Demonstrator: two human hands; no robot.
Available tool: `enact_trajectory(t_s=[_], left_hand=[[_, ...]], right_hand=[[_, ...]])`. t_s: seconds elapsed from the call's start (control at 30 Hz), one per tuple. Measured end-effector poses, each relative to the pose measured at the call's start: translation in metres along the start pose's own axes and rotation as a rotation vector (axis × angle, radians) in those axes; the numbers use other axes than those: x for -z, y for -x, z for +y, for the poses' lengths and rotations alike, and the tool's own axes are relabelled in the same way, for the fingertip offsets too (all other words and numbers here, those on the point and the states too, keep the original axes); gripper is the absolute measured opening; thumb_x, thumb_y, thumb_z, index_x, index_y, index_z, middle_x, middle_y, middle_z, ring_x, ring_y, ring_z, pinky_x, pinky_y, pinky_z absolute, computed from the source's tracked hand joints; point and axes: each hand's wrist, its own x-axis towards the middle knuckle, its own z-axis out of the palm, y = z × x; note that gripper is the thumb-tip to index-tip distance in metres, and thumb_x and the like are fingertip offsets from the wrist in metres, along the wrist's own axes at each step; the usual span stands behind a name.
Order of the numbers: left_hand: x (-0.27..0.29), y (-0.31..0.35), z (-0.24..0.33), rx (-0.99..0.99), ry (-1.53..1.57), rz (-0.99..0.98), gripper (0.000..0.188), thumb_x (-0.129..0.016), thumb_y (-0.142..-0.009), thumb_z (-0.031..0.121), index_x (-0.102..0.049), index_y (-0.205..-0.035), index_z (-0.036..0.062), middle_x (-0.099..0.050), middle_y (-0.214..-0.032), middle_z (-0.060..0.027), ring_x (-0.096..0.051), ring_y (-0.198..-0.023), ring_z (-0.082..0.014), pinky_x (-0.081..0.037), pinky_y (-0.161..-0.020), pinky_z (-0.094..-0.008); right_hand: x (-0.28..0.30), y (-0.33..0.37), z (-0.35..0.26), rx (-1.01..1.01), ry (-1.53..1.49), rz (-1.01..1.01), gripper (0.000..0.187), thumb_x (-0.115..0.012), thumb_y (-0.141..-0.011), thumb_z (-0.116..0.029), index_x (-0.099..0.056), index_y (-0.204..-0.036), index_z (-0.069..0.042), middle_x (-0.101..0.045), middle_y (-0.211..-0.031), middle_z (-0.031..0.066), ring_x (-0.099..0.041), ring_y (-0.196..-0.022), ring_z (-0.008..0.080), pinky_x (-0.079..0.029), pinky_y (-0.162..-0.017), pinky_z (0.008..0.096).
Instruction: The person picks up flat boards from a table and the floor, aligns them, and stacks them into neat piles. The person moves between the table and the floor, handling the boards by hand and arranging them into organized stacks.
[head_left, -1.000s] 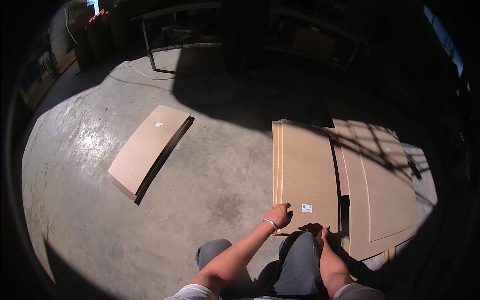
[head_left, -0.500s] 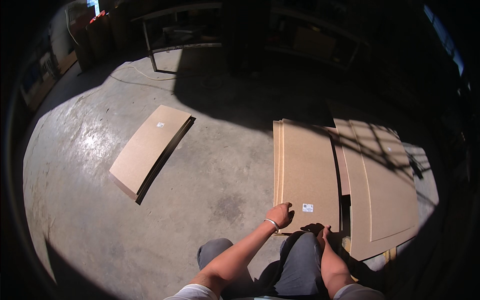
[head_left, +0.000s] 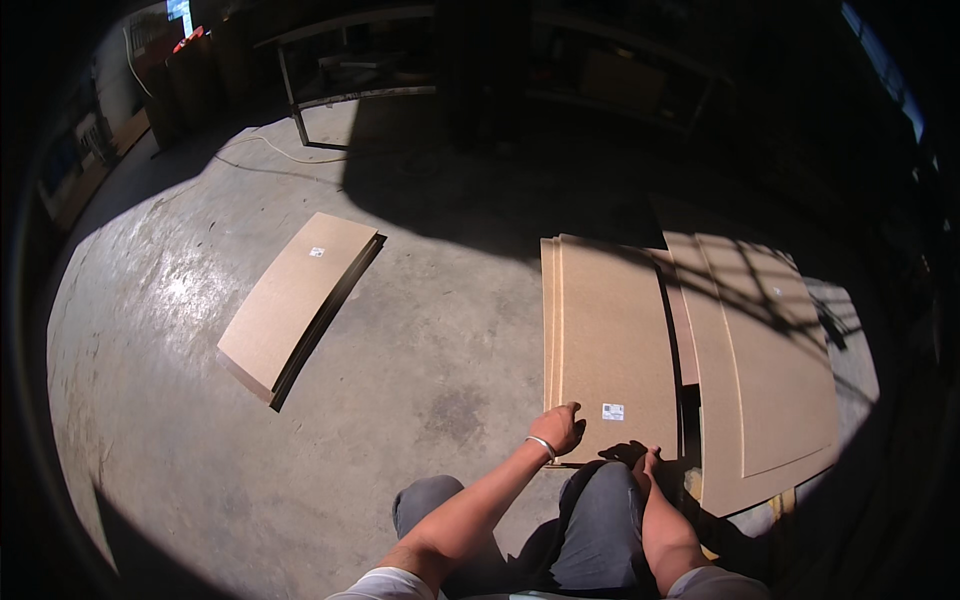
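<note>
In front of me lies a stack of brown fibreboard panels, with a small white label near the near end of the top one. My left hand, a pale band at its wrist, is closed at the stack's near left corner, its thumb over the edge of a panel. At the near right corner, my right hand holds the panel's near edge; my knee and shadow partly hide its fingers. The stacked panels are slightly offset, so several edges show along the left side.
Larger brown boards lie to the right, striped by shadow. A smaller stack of labelled panels rests at the left on the concrete floor. At the back stands a metal-framed table, with a pale cable on the floor before it.
The whole view has shifted very slightly. Both hands stay at the same corners of the stack, and the panels show no clear movement.
</note>
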Motion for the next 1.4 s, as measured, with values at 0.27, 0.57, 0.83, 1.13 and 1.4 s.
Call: enact_trajectory(t_s=[0.27, 0.57, 0.83, 1.13, 1.4], left_hand=[[-0.006, -0.004, -0.001, 0.014, -0.008, -0.014, 0.046, -0.060, -0.088, 0.027, -0.053, -0.126, 0.0018, -0.067, -0.109, -0.0190, -0.063, -0.102, -0.0362, -0.051, -0.086, -0.0434], [-0.015, -0.012, -0.010, -0.004, 0.016, 0.002, 0.045, -0.056, -0.088, 0.030, -0.053, -0.123, 0.0020, -0.065, -0.107, -0.0252, -0.063, -0.100, -0.0391, -0.051, -0.085, -0.0464], [-0.005, -0.011, -0.003, 0.060, -0.045, -0.055, 0.046, -0.058, -0.088, 0.029, -0.053, -0.126, 0.0029, -0.066, -0.108, -0.0212, -0.062, -0.103, -0.0367, -0.050, -0.085, -0.0448], [0.000, -0.013, 0.002, 0.046, 0.012, -0.032, 0.041, -0.058, -0.086, 0.025, -0.055, -0.118, -0.0012, -0.066, -0.100, -0.0239, -0.063, -0.098, -0.0391, -0.051, -0.083, -0.0466], [-0.035, -0.034, -0.002, 0.076, -0.066, -0.027, 0.036, -0.060, -0.084, 0.023, -0.057, -0.112, 0.0008, -0.065, -0.104, -0.0206, -0.062, -0.102, -0.0362, -0.049, -0.086, -0.0453]], right_hand=[[0.002, 0.000, -0.001, -0.001, -0.014, 0.003, 0.058, -0.040, -0.095, -0.044, -0.051, -0.127, 0.002, -0.053, -0.132, 0.0218, -0.053, -0.116, 0.0379, -0.040, -0.102, 0.0473], [0.004, -0.002, -0.005, 0.008, -0.033, 0.030, 0.057, -0.040, -0.095, -0.044, -0.051, -0.127, 0.002, -0.052, -0.133, 0.0218, -0.053, -0.117, 0.0379, -0.040, -0.103, 0.0472], [-0.005, 0.006, -0.018, 0.082, -0.027, 0.066, 0.057, -0.040, -0.095, -0.043, -0.051, -0.128, 0.002, -0.052, -0.133, 0.0217, -0.053, -0.117, 0.0379, -0.039, -0.103, 0.0471], [-0.019, 0.021, -0.027, 0.140, -0.049, 0.088, 0.056, -0.040, -0.096, -0.043, -0.050, -0.128, 0.002, -0.051, -0.134, 0.0217, -0.053, -0.118, 0.0380, -0.039, -0.104, 0.0470], [-0.014, 0.016, -0.021, 0.172, -0.047, 0.146, 0.056, -0.040, -0.096, -0.042, -0.050, -0.128, 0.002, -0.051, -0.134, 0.0216, -0.052, -0.118, 0.0380, -0.039, -0.105, 0.0470]])
